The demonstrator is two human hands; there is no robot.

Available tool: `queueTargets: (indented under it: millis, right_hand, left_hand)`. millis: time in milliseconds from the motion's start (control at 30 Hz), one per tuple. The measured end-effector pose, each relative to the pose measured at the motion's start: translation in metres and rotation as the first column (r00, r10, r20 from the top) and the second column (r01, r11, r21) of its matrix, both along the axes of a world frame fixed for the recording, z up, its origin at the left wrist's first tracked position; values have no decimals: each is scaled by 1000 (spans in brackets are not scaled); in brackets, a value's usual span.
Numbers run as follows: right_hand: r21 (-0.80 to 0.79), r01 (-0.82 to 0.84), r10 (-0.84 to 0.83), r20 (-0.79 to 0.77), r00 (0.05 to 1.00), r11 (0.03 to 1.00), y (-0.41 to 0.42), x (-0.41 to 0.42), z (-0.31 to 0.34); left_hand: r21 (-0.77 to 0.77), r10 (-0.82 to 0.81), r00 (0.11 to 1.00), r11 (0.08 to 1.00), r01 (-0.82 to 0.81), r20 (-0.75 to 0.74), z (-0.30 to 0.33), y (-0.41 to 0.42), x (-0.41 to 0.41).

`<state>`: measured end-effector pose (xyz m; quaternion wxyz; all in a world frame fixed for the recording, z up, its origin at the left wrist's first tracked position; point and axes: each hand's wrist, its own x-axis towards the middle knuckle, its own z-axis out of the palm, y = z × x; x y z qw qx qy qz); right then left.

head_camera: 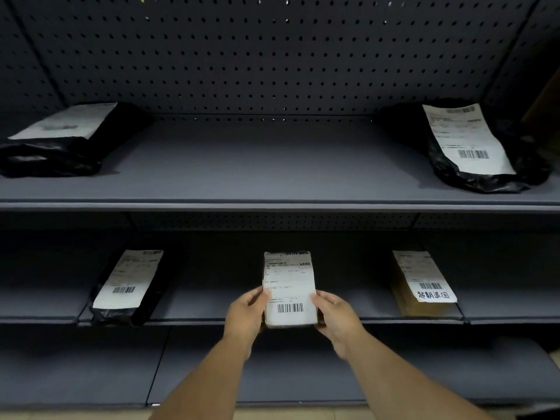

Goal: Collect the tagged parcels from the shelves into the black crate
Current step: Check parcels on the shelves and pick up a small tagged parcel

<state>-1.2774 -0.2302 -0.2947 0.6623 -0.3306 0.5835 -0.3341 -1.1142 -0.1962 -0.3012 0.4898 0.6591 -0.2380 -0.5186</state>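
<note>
White-labelled and box-shaped, a small cardboard parcel (289, 294) sits clamped between the left hand (246, 313) and the right hand (335, 318), fingers curled round its two long edges at the lip of the grey metal shelf (378, 310). This looks like the pick-up step. Next it must come clear of the shelf and go to the black crate (not in view). Well right of the right hand lies a brown cardboard parcel (422, 284); well left of the left hand, a black plastic-bagged parcel (127, 287).
</note>
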Motion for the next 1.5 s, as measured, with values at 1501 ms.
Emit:
queueTargets:
  millis: [1501]
  right_hand:
    - [-69, -175, 72, -723, 687, 982, -74, -26, -9]
  left_hand:
    - [166, -158, 708, 984, 58, 689, -1, -88, -17]
